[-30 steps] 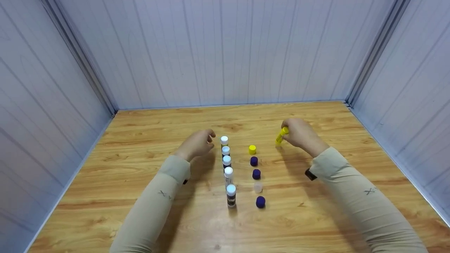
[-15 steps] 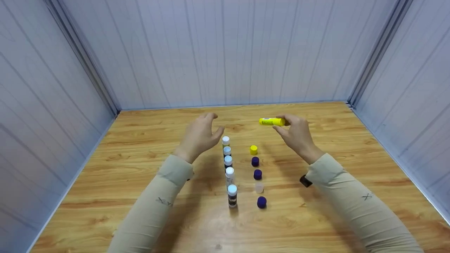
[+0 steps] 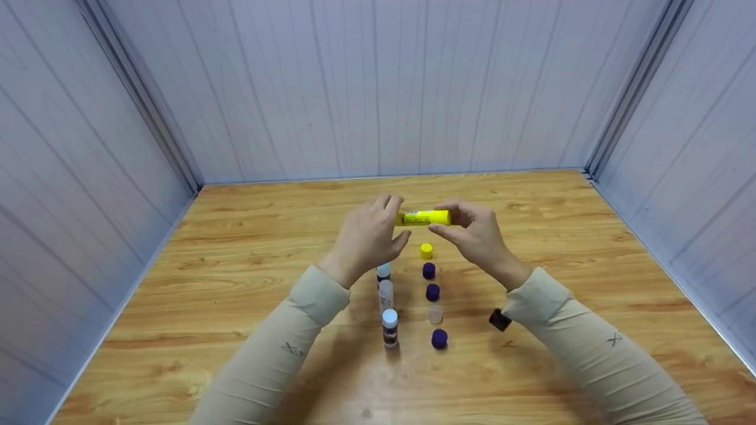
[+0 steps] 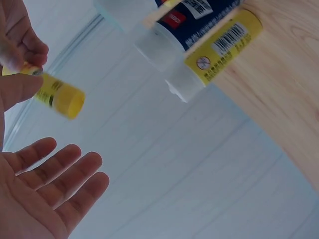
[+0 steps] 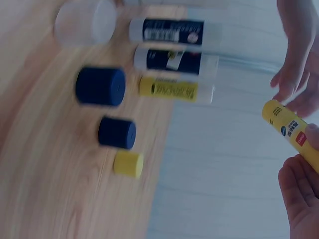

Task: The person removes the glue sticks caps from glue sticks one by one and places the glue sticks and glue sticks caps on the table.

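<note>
My right hand [image 3: 472, 233] pinches a yellow glue stick [image 3: 424, 218] by its right end, holding it level above the table. My left hand [image 3: 372, 236] is at its other end, fingers and thumb spread around it. In the left wrist view, the left hand's fingers [image 4: 65, 174] are extended and parted below the glue stick [image 4: 62, 97]. The right wrist view has the yellow label side of the glue stick [image 5: 286, 127] facing the camera, with the left hand [image 5: 299, 55] beyond its tip.
Below the left hand stands a row of white-topped glue sticks [image 3: 385, 295], the far ones hidden in the head view. Right of them runs a row of loose caps: a yellow cap [image 3: 426, 251], several dark blue caps [image 3: 433, 292] and a translucent cap [image 3: 435, 314]. Pale panels [image 3: 378, 88] enclose the table.
My right hand has lifted the yellow glue stick from the table, turned it level and brought it left. My left hand has risen and moved right to meet its end.
</note>
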`<state>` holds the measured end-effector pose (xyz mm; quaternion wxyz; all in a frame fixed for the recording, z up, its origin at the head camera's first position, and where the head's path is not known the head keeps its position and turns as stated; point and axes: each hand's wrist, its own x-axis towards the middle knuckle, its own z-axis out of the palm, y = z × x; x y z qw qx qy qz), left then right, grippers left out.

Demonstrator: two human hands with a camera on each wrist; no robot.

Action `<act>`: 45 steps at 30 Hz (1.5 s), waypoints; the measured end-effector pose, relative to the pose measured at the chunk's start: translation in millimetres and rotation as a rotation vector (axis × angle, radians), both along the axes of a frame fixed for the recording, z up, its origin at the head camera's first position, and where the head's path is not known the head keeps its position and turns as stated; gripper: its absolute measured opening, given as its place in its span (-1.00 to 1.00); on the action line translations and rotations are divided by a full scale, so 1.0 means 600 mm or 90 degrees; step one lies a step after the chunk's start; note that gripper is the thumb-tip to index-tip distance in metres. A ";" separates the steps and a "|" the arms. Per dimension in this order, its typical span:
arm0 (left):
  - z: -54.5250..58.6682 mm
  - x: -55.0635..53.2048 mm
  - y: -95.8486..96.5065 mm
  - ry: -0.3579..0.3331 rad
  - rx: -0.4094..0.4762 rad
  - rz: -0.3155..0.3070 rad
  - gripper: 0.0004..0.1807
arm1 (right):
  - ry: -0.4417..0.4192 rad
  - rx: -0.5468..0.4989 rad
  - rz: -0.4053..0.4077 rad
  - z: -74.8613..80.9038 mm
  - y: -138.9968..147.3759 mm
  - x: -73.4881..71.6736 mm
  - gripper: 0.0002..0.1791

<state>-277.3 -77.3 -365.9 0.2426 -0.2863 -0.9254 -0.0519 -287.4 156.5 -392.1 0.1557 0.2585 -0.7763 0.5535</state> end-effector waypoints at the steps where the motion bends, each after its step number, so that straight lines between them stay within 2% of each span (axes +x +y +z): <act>1: -0.001 0.001 0.004 0.013 -0.012 0.001 -0.42 | -0.013 -0.010 0.013 0.001 -0.004 0.004 -0.69; 7: -0.003 0.011 0.020 0.063 -0.046 0.008 -0.70 | -0.083 -0.035 0.059 0.006 -0.016 0.022 -0.70; 10: -0.006 0.014 0.025 0.083 -0.061 0.023 -0.75 | -0.112 -0.054 0.081 0.009 -0.020 0.028 -0.68; 16: -0.011 0.017 0.029 0.156 -0.104 0.057 -0.76 | -0.151 -0.075 0.109 0.018 -0.024 0.039 -0.69; 23: -0.011 0.021 0.030 0.165 -0.117 0.049 -0.75 | -0.166 -0.080 0.113 0.017 -0.023 0.039 -0.70; 27: -0.012 0.022 0.028 0.156 -0.104 0.040 -0.76 | -0.158 -0.051 0.112 0.019 -0.022 0.040 -0.70; 29: -0.012 0.023 0.027 0.150 -0.100 0.036 -0.77 | -0.129 -0.012 0.107 0.021 -0.020 0.041 -0.67; 31: -0.013 0.022 0.026 0.147 -0.102 0.037 -0.79 | -0.062 0.055 0.093 0.022 -0.017 0.040 -0.59; 35: -0.015 0.019 0.023 0.156 -0.119 0.048 -0.82 | 0.151 0.211 0.054 0.018 -0.009 0.033 -0.42; 38: -0.021 0.016 0.021 0.178 -0.138 0.053 -0.84 | 0.288 0.282 0.032 0.012 -0.002 0.026 -0.40; 41: -0.029 0.013 0.019 0.201 -0.147 0.050 -0.84 | 0.358 0.307 0.026 0.006 0.002 0.024 -0.44; 45: -0.036 0.012 0.018 0.208 -0.147 0.046 -0.82 | 0.394 0.308 0.034 0.001 0.002 0.022 -0.51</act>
